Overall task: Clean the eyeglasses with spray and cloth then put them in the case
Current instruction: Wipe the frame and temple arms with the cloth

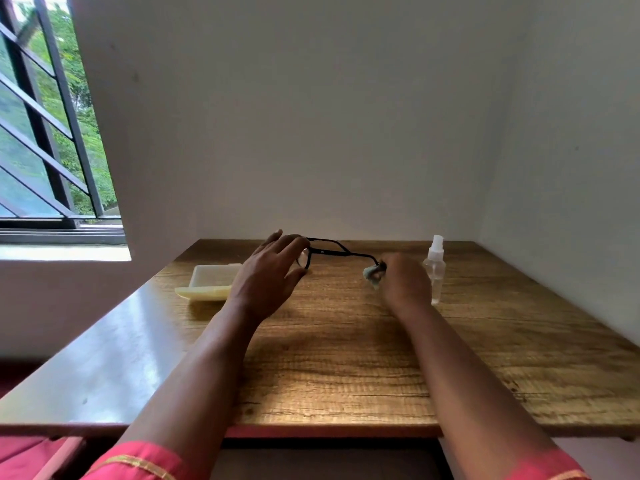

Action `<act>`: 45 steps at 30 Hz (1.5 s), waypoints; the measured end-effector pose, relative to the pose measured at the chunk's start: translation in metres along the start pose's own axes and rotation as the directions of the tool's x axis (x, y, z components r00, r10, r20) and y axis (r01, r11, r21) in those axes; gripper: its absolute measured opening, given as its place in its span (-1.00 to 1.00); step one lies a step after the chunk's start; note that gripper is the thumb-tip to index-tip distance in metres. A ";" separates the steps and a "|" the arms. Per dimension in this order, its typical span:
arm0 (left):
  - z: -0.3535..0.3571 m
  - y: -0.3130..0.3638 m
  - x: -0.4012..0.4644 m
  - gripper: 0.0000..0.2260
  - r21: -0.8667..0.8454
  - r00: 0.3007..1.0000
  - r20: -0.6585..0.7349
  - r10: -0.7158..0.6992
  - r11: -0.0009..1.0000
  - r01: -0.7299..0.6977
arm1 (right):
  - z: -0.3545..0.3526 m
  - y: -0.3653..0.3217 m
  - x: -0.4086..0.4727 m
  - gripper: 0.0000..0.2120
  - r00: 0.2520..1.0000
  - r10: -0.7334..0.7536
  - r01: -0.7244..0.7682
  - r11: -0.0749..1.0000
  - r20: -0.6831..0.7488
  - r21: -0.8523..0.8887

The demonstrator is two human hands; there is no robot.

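Both forearms reach from the bottom of the frame toward the far part of the wooden desk (346, 358). The left hand (268, 271) is in the middle of the frame, its back toward the camera and its fingers curled around the front of the black eyeglasses (332, 252), which it holds just above the desk. One temple runs to the right, and its tip goes into a small grey-green cloth (372, 273). The right hand (403, 284) is closed on this cloth and pinches the temple tip through it. Just right of this hand stands a clear spray bottle (435, 268), upright, partly hidden by the wrist. Left of the left hand lies the open pale yellow case (207, 282), its right end covered by that hand. A barred window (52, 126) fills the upper left of the frame.
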State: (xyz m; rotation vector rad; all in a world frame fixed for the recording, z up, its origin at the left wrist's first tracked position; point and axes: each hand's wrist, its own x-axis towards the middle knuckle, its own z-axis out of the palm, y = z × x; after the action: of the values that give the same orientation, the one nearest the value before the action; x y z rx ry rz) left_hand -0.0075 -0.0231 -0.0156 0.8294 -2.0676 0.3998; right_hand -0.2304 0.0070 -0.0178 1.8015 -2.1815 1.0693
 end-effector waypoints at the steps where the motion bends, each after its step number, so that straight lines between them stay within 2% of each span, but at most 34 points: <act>1: 0.000 -0.001 0.000 -0.62 0.005 1.000 0.000 -0.008 1.000 0.008 | -0.001 -0.001 0.000 -0.82 1.000 -0.020 0.020 1.000 -0.021 -0.008; 5: 0.000 -0.002 0.000 -0.62 0.024 1.000 0.017 -0.013 1.000 0.013 | -0.001 -0.008 -0.002 -0.80 0.971 -0.180 0.180 0.984 -0.160 -0.012; 7: 0.000 0.002 0.000 -0.63 0.053 1.000 0.018 0.005 0.999 -0.006 | 0.001 -0.013 -0.003 -0.84 0.921 -0.305 0.314 0.949 -0.243 0.002; 10: 0.001 0.006 0.001 -0.64 0.081 1.000 0.011 0.028 0.996 -0.029 | 0.008 -0.021 -0.003 -0.88 0.829 -0.464 0.442 0.886 -0.313 -0.142; 16: 0.006 0.005 0.001 -0.61 0.114 0.994 0.057 0.089 0.989 -0.095 | 0.017 -0.037 -0.011 -0.87 0.677 -0.653 0.564 0.757 -0.340 -0.330; 18: 0.008 0.005 0.002 -0.61 0.101 0.994 0.058 0.093 0.990 -0.098 | 0.017 -0.040 -0.014 -0.83 0.660 -0.672 0.585 0.740 -0.335 -0.332; 21: 0.006 0.006 0.002 -0.62 0.079 0.997 0.033 0.064 0.995 -0.067 | 0.015 -0.040 -0.012 -0.75 0.690 -0.646 0.569 0.763 -0.326 -0.307; 25: 0.003 0.007 0.002 -0.64 0.016 0.999 -0.002 -0.032 0.999 0.032 | 0.010 -0.031 -0.003 -0.86 0.756 -0.523 0.477 0.852 -0.393 -0.217; 33: 0.000 0.007 0.001 -0.66 -0.067 0.997 -0.025 -0.076 0.995 0.075 | 0.001 -0.010 0.003 -0.89 0.849 -0.321 0.332 0.942 -0.420 -0.048; 39: 0.000 0.001 0.000 -0.65 -0.122 0.990 -0.039 -0.136 0.984 0.130 | 0.004 -0.006 0.003 -0.83 0.960 -0.125 0.129 0.992 -0.249 -0.001; 42: 0.000 -0.002 -0.001 -0.64 -0.224 0.970 -0.105 -0.221 0.955 0.193 | 0.006 -0.002 0.003 -0.81 0.982 -0.044 0.050 0.998 -0.184 0.028; 45: 0.000 -0.003 0.001 -0.60 -0.352 0.918 -0.166 -0.361 0.891 0.287 | 0.009 0.003 0.004 -0.81 0.993 0.022 -0.010 0.994 -0.114 0.107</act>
State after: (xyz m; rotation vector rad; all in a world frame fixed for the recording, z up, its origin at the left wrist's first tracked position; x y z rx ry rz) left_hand -0.0059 -0.0255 -0.0152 0.8669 -1.6793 -0.0304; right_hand -0.2314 -0.0010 -0.0237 1.7192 -2.1130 1.2820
